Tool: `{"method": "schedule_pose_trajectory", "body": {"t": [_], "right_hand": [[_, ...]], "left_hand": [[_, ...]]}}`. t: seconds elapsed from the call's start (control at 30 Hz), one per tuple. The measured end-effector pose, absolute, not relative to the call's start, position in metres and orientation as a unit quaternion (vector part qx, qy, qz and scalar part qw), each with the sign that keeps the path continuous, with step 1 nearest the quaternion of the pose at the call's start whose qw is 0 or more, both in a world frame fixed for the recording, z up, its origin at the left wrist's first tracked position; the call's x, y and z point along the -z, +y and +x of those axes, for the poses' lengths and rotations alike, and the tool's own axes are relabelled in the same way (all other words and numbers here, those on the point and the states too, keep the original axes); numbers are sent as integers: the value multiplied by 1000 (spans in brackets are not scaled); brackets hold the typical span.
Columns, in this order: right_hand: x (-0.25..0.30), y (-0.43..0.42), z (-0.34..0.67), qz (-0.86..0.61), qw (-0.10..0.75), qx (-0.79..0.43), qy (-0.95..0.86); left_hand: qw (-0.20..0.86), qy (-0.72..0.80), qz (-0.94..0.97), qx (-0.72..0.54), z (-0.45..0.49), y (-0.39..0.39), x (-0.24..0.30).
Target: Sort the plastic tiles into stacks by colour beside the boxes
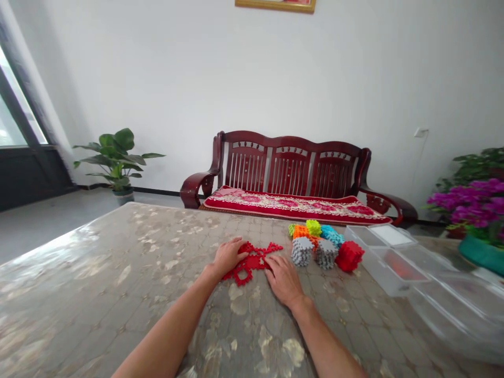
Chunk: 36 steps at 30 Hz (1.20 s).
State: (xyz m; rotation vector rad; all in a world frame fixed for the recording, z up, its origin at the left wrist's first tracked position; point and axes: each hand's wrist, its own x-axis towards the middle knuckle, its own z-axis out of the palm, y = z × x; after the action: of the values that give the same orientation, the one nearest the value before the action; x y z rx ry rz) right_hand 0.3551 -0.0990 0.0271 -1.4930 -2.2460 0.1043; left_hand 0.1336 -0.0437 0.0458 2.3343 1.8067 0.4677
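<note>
Flat red interlocking pieces with toothed edges lie on the table in front of me, several of them joined, some forming open rings and arms. My left hand grips their left side, with fingers and thumb closed at the edge and part of the red hidden under them. At the right side, my right hand has its fingertips closed on the edge of a red piece. Right of my hands stand toothed stacks: two grey stacks, a red stack, an orange one, a blue one and a yellow-green one.
Clear plastic boxes stand at the right, one with something red-orange inside. A flowerpot with purple flowers is beyond them. A patterned cover lies over the table. Past the far edge is a wooden bench.
</note>
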Motion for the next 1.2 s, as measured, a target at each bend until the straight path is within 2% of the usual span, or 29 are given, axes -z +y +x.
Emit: {"method": "schedule_pose_trajectory", "body": {"t": [0.2,0.43,0.9,1.2], "right_hand": [[-29,-100,354,-542,222,-35,-810],[-30,-100,355,-542,224,-42,-809],[-31,-101,354,-539,237,-52,-807],[-30,-102,354,-536,247,-52,-806]], "left_hand": [[69,578,801,-140,139,-37,-51],[40,616,772,-152,136,-33,-53],[71,571,804,-150,137,-28,-45],[63,595,776,-200,144,-39,-49]]}}
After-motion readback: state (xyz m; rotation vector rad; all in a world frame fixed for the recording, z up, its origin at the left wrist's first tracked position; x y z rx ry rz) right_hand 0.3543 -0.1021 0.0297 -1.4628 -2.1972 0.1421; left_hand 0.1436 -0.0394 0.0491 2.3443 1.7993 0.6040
